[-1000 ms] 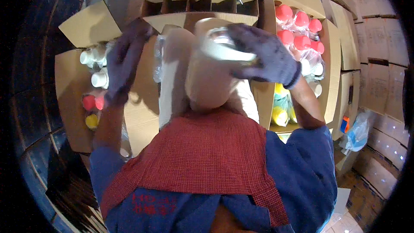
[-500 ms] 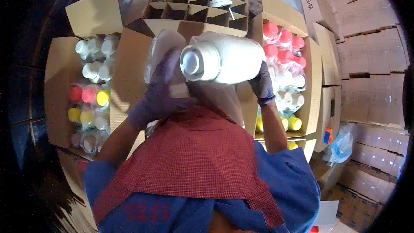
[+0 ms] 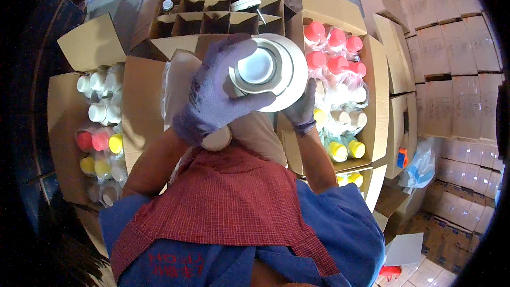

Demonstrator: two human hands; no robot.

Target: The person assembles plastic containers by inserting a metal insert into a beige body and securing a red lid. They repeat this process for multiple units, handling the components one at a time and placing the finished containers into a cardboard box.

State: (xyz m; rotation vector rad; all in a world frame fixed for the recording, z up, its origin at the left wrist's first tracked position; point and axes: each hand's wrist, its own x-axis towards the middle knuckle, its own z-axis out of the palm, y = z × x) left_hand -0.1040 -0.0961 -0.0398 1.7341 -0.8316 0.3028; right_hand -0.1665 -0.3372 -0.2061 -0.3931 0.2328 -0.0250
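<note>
A large white plastic bottle [image 3: 292, 72] is held up in front of my chest, its round neck end facing me. My gloved left hand [image 3: 212, 85] curls around the neck, fingers above and thumb below. Against the bottle's lower right side my gloved right hand [image 3: 302, 109] is closed, its fingers partly hidden behind the bottle. Whether the mouth is uncovered or sealed I cannot tell. A pale round cap-like piece [image 3: 217, 139] shows under my left wrist; whether my hand holds it is unclear.
On the left stands an open carton [image 3: 66, 127] of bottles with white, red and yellow caps. Another carton [image 3: 378, 101] on the right holds bagged, capped bottles. Ahead, a divided carton [image 3: 175, 42] contains white-capped bottles and a white lid-like piece [image 3: 246, 3]. Stacked cartons [image 3: 446, 101] line the right.
The bottle has turned its neck end toward me. My left hand has risen from beside it to grip the neck, while my right hand has shifted slightly left and down. The view has shifted too.
</note>
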